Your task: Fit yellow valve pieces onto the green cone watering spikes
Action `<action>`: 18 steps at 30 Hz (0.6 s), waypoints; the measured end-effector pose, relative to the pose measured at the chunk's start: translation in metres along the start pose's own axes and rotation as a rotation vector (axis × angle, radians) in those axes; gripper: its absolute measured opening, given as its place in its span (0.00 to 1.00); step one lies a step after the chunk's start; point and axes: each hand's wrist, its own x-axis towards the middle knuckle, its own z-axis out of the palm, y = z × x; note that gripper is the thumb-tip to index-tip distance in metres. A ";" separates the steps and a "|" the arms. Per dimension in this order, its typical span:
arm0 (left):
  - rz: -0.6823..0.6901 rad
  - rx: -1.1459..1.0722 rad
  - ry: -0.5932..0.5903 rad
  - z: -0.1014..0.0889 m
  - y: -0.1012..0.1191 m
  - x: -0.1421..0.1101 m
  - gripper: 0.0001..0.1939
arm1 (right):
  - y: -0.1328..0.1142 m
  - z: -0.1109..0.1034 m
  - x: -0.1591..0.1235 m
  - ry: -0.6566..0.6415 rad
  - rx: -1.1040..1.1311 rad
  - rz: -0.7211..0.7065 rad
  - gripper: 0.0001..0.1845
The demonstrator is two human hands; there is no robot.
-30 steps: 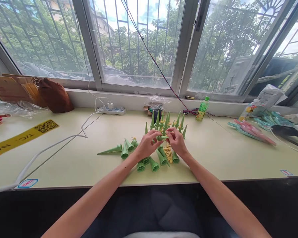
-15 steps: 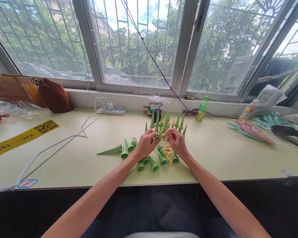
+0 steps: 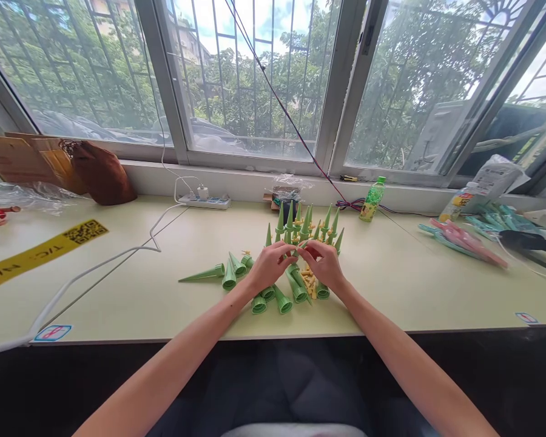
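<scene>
My left hand point(image 3: 273, 266) is closed around a green plastic watering spike point(image 3: 303, 244), mostly hidden by the fingers. Fingers pinched, my right hand point(image 3: 324, 262) meets it at the spike; whatever small piece it grips is covered. Just beyond the hands, several green spikes point(image 3: 290, 221) stand upright with small yellow parts on them. Loose green spikes point(image 3: 230, 276) lie to the left of my left hand, and more spikes point(image 3: 283, 300) lie below it with open threaded ends facing me. Beneath my right hand is a pile of small yellow plastic pieces point(image 3: 309, 285).
A power strip point(image 3: 204, 201) with a white cable lies at the back left. A green-capped bottle point(image 3: 372, 199) stands behind on the right. Pink and teal packets point(image 3: 468, 243) lie far right. A brown pouch point(image 3: 102, 173) and a yellow strip point(image 3: 40, 255) are on the left.
My right hand has shifted slightly left and down, so its fingertips now meet my left fingertips at the spike. The view has moved very slightly.
</scene>
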 end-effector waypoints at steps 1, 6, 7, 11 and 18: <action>-0.010 -0.004 0.004 0.000 0.001 0.000 0.10 | 0.000 -0.001 0.000 0.041 -0.028 0.007 0.14; -0.067 0.006 0.066 0.000 0.003 0.000 0.09 | 0.007 -0.009 0.004 0.313 -0.169 0.059 0.16; -0.073 0.009 0.068 0.001 0.003 0.000 0.09 | 0.009 -0.011 0.005 0.343 -0.196 0.069 0.16; -0.060 0.004 0.055 0.002 0.002 -0.002 0.10 | 0.017 -0.017 0.008 0.384 -0.291 0.106 0.17; -0.004 -0.024 0.054 0.000 0.002 -0.002 0.13 | 0.028 -0.027 0.010 0.341 -0.415 0.118 0.16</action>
